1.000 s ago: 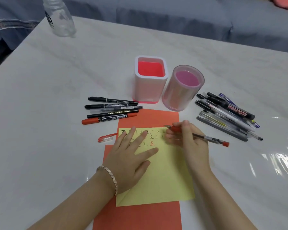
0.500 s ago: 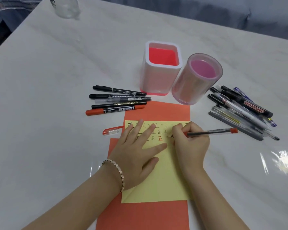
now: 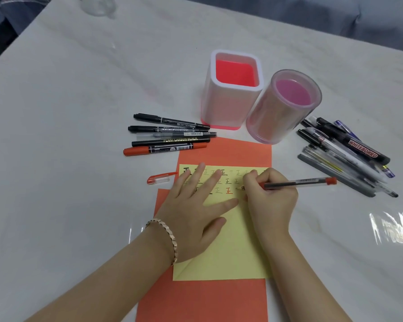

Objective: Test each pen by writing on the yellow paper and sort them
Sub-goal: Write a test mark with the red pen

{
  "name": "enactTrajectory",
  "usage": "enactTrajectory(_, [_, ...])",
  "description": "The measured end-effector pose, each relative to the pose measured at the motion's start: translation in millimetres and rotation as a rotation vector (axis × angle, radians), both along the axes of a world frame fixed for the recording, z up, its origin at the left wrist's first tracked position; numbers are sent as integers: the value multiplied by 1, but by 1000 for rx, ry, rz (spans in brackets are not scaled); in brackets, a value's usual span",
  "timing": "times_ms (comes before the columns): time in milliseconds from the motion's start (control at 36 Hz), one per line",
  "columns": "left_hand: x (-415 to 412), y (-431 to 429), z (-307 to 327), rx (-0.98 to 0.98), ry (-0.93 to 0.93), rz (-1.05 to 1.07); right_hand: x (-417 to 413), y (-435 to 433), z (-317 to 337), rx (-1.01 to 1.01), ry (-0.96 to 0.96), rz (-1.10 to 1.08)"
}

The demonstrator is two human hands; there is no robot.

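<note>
The yellow paper [image 3: 230, 252] lies on orange sheets [image 3: 219, 300] and carries rows of small written marks. My left hand [image 3: 196, 212] rests flat on it, fingers spread. My right hand [image 3: 269, 201] grips a red gel pen [image 3: 300, 182], its tip touching the paper just right of a red mark. The pen's red cap [image 3: 159, 178] lies left of the paper. Several black and red markers [image 3: 170, 137] lie in a row at the left. A heap of several pens [image 3: 349, 154] lies at the right.
A square white holder with a red inside [image 3: 233, 98] and a round translucent pink holder [image 3: 284, 108] stand behind the paper, both empty. A clear bottle [image 3: 96, 5] stands at the far left edge of the white marble table [image 3: 68, 159].
My right hand has turned the red pen over and brought its tip down onto the yellow paper. My left hand stays flat on the sheet. The view has tilted lower.
</note>
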State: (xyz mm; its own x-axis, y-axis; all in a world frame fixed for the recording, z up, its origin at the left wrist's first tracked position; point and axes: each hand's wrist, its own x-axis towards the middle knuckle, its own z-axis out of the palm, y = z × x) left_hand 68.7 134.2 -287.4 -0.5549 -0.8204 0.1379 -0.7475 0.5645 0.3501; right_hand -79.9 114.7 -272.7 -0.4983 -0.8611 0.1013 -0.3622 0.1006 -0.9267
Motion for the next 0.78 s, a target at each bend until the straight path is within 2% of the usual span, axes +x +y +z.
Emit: enactTrajectory(778, [-1, 0, 0, 13, 0, 4, -4, 1, -4, -18, 14, 4])
